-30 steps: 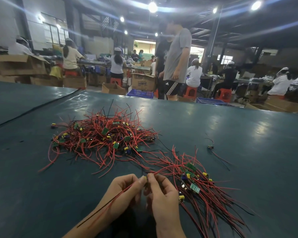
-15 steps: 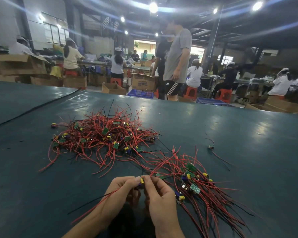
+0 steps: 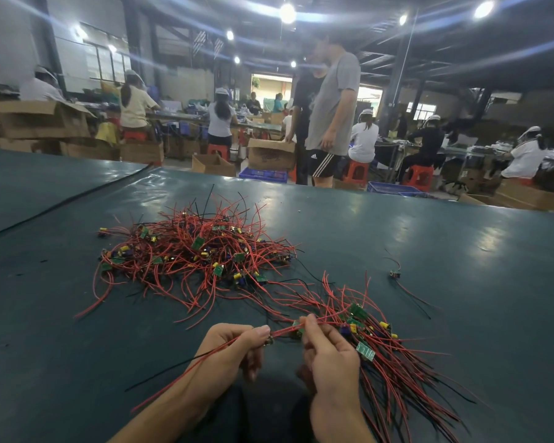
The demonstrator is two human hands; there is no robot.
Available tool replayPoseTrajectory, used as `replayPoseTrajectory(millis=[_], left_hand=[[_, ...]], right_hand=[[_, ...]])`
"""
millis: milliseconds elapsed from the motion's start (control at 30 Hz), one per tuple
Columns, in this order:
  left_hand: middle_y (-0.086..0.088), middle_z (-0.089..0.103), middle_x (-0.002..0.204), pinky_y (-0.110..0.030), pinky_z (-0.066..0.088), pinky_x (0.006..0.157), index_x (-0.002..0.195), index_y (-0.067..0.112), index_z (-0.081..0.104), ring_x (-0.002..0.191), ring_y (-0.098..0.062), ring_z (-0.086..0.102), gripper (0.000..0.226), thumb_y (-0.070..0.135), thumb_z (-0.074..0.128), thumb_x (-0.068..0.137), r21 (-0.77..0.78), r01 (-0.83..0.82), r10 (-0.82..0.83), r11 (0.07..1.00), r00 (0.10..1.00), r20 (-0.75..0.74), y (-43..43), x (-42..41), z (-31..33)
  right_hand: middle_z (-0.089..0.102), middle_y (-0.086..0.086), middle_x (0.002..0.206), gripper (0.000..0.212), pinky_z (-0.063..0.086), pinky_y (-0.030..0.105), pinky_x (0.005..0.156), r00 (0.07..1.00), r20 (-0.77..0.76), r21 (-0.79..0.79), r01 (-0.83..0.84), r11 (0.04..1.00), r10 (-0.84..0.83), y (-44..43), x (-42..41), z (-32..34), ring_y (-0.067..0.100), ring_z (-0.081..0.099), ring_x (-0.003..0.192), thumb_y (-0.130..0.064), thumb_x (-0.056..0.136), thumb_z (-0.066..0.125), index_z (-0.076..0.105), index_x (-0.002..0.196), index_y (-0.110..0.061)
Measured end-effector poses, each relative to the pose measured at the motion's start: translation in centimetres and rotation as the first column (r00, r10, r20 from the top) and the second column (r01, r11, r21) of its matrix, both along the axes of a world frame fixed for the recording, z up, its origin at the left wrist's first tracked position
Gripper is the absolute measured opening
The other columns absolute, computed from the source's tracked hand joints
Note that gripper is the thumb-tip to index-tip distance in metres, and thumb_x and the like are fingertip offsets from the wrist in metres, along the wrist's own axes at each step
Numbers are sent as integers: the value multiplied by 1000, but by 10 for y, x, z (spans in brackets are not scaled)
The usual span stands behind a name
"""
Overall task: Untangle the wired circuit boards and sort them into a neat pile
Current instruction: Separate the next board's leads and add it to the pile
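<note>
A: Which way does the wired circuit board [image 3: 285, 330] run?

B: Left to right between the hands. The left hand [image 3: 237, 343] and the right hand [image 3: 330, 356] each pinch its red wires. The sorted pile [image 3: 387, 359] lies just right of the right hand, and the tangled heap [image 3: 199, 254] sits far left.

A: Any writing?

B: The cardboard box [image 3: 269, 156] print is too blurred to read.

Two heaps of small green circuit boards with red and black wire tails lie on the dark teal surface [image 3: 445, 257]. One is a tangled heap [image 3: 199, 254] at centre left, the other a combed pile [image 3: 365, 350] at lower right. The boards in each overlap too much to count. One stray wired board [image 3: 395, 274] lies alone at right. Two bare hands, the left grip [image 3: 237, 343] and the right grip [image 3: 330, 356], pinch one wired piece [image 3: 285, 330]. Across the top are two standing people [image 3: 333, 107], four orange plastic stools [image 3: 218, 151] and two blue plastic crates [image 3: 263, 174].
</note>
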State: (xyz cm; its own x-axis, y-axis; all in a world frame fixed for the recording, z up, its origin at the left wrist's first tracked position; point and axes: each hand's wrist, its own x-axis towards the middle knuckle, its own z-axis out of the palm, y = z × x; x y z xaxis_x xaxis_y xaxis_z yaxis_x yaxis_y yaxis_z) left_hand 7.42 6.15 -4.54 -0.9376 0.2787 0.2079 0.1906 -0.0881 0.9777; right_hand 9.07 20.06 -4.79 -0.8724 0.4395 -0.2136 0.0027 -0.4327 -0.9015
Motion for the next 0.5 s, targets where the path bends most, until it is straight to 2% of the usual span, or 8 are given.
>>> replayPoseTrajectory(millis=[133,233,333,400,467,500], left_hand=[[-16,44,50,-23,40,48,47,5,57,42,-20,47,50,51,64,66,6,3,-3,1000,1000,-15,-7,-2,3],[-16,45,50,-23,40,48,48,5,58,43,-19,48,49,51,64,66,17,19,-19,1000,1000,-12,-7,-2,2],[-14,50,50,-25,43,51,49,10,59,45,-20,50,47,53,62,69,14,30,-30,999,1000,-9,-5,-3,-3],[-11,53,51,-25,43,51,50,12,61,47,-20,51,46,54,61,70,-6,28,-28,1000,1000,-7,-4,-4,-5],[-6,55,51,-23,43,51,52,13,63,47,-18,52,45,53,64,74,-27,48,-49,998,999,-13,-2,-4,-7],[-4,55,51,-22,43,50,53,14,64,47,-16,52,44,50,66,77,-30,63,-64,998,998,-21,-2,-4,-7]], right_hand=[[50,-5,51,8,24,16,31,996,-44,-140,67,988,-74,25,-4,3,3,30,33,-14,87,68,65,80,-11],[49,-4,54,8,23,16,30,994,-68,-184,75,980,-89,29,-4,4,3,27,34,-17,88,66,65,82,-12],[48,-4,53,14,23,17,32,996,-73,-97,37,995,-44,20,-1,2,4,27,35,-27,85,68,71,80,-14],[45,-6,49,23,27,18,36,997,-55,28,-59,998,61,7,2,-1,6,30,36,-38,75,73,73,68,-17],[56,-3,49,28,43,26,45,975,-62,159,-201,967,213,-9,6,-3,12,48,43,-44,67,73,77,66,-17],[67,3,58,27,55,34,58,958,-67,195,-261,945,278,-17,9,-3,19,62,55,-43,69,71,78,69,-17]])
